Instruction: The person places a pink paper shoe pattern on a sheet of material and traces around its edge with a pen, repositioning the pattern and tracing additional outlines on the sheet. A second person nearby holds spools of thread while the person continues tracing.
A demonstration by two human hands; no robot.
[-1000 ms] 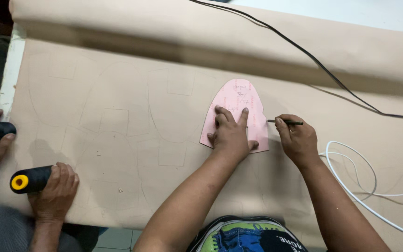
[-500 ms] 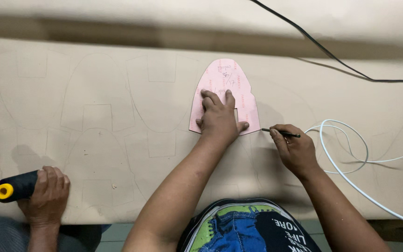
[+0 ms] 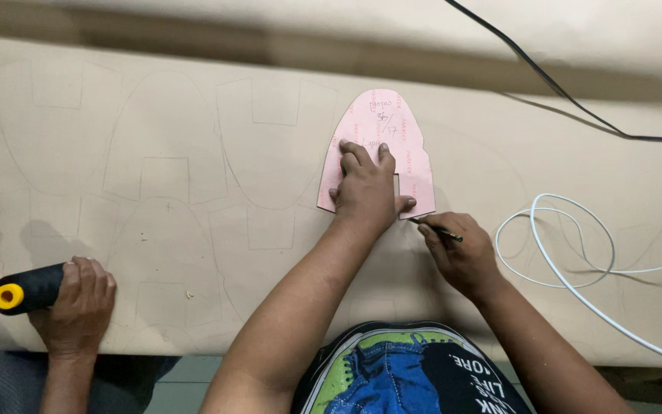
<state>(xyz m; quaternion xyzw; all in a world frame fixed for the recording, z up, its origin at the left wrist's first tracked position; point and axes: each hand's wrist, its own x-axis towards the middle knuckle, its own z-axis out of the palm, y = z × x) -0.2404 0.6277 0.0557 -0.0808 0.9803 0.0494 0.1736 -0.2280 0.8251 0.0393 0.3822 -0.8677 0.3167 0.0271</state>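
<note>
A co-worker's hand (image 3: 78,303) is gripping a black roller handle with a yellow end (image 3: 24,289). The left hand (image 3: 368,192) is pressing flat, fingers spread, on the pink shoe-shaped template (image 3: 381,130) lying on tan sheet material (image 3: 193,192). The right hand (image 3: 461,253) is pinching a thin dark pen (image 3: 437,228) at the template's lower right corner.

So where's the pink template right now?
In the head view the pink template lies flat on the tan sheet, just right of centre, pressed down by the left hand, with the right hand's pencil at its lower right corner.

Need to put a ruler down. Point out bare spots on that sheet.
Free: the tan sheet between pink template and black cable. Crowded: around the left hand, right hand with pencil, and the white cable.
</note>
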